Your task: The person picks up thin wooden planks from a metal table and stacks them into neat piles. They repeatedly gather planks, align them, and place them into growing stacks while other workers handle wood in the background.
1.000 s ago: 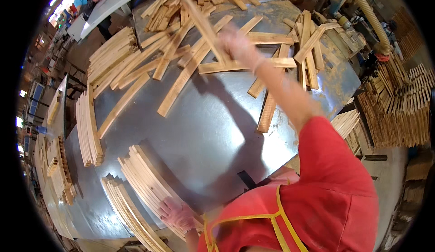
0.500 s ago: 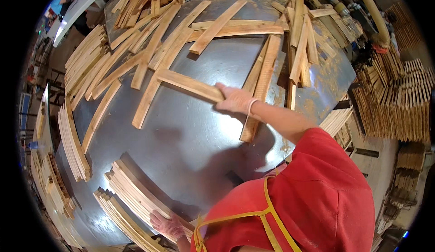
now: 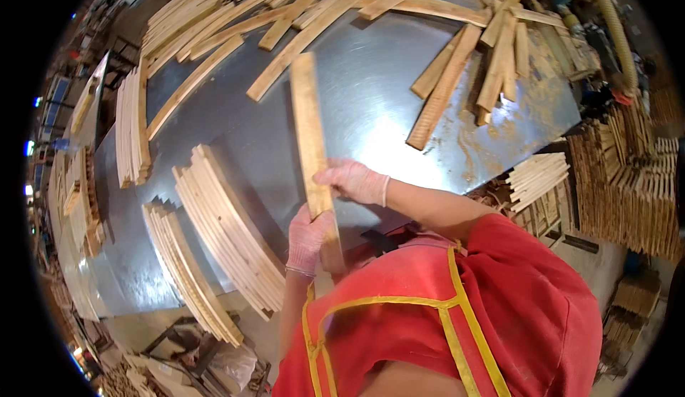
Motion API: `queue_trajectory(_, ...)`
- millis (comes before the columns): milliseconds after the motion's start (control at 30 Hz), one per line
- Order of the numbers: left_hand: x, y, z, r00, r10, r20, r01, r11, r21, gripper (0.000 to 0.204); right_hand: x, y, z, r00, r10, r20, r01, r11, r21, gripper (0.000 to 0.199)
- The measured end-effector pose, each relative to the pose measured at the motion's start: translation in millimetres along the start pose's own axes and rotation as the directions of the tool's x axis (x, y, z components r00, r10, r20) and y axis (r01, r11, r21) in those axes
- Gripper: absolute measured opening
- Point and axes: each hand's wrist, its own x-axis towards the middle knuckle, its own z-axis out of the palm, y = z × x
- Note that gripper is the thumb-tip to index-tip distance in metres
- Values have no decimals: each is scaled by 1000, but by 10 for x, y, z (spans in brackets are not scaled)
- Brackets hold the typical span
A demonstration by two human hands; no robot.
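Note:
Both my hands grip one wooden slat (image 3: pixel 307 118), held in front of my body above the metal tabletop (image 3: pixel 342 111). My left hand (image 3: pixel 310 234), in a pale glove, wraps round the slat near its lower end. Higher up, on the right edge, my gloved right hand (image 3: pixel 354 181) closes on the same slat. The slat's far end points away from me, slightly left. Left of my left hand stands a row of pale slats (image 3: pixel 225 225) lined up side by side, with a second narrower row (image 3: pixel 187 268) beyond it.
Loose slats (image 3: pixel 314 29) lie scattered along the far side. A crossed heap of slats (image 3: pixel 503 54) rests at the far right, near sawdust (image 3: pixel 467 147). Another lined-up stack (image 3: pixel 132 126) sits at the left edge. Slat piles (image 3: pixel 614 190) stand beyond the table's right edge.
The slat has been drawn toward me and turned lengthwise. My left hand has left the row of pale slats and taken hold of this slat. The view has shifted too.

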Motion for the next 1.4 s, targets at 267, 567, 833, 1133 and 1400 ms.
queue_trajectory(267,-473,-1069,-393,655,589,-474,-121,701,703,46,-836,-931,-1734,383,-733,-563,-336,457,-824,66)
queue_trajectory(567,-276,-694,-240,723,620,-306,154,287,945,81,-960,-998,-1881,562,-432,-706,-94,814,-574,97)
queue_trajectory(833,914,446,1326,856,515,-41,-282,531,799,86,-1457,-1383,-3537,39,-873,-487,-636,354,-686,68)
queue_trajectory(1133,983,306,1432,977,78,-199,-23,964,265,83,-1490,-1203,-3543,309,-524,-794,281,848,-450,51)
queue_trajectory(1400,55,-5,165,993,28,115,70,650,-757,75,-1134,309,-795,916,-146,-373,248,939,240,69)
